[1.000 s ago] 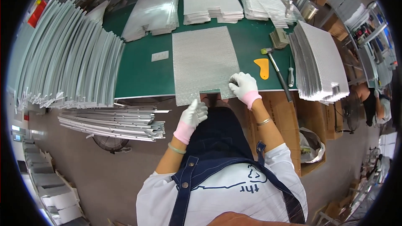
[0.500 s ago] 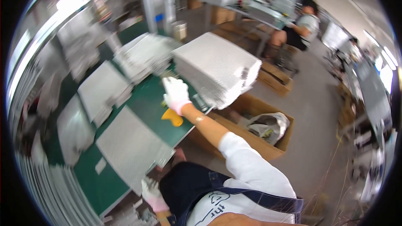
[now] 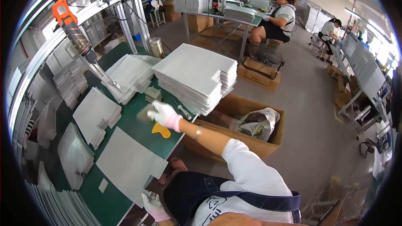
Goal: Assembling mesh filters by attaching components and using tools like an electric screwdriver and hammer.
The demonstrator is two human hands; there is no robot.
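Observation:
My right hand (image 3: 166, 116), in a white glove with a pink cuff, is closed on a small flat grey piece (image 3: 145, 113), blurred by motion. Beside it lie a yellow scraper (image 3: 161, 130), a small stack of grey pieces (image 3: 153, 95) and a hand tool with a pale handle (image 3: 183, 111). A silvery mesh sheet (image 3: 127, 163) with a notched corner lies flat on the green table (image 3: 90, 189). At that sheet's near edge is my gloved left hand (image 3: 154, 206), fingers loosely curled and apart. A small white plate (image 3: 103, 185) rests by the sheet's left edge.
A tall stack of mesh sheets (image 3: 194, 67) stands at the table's right side, with lower stacks (image 3: 97, 113) along the far side. An orange and black power tool (image 3: 75, 33) hangs above. Cardboard box (image 3: 261, 141) beside the table holds a plastic bag. Co-workers sit farther off.
The view has shifted and become sharper. My right hand has moved toward the mesh sheet, with a small grey piece now showing in its fingers. My left hand stays by the sheet's edge.

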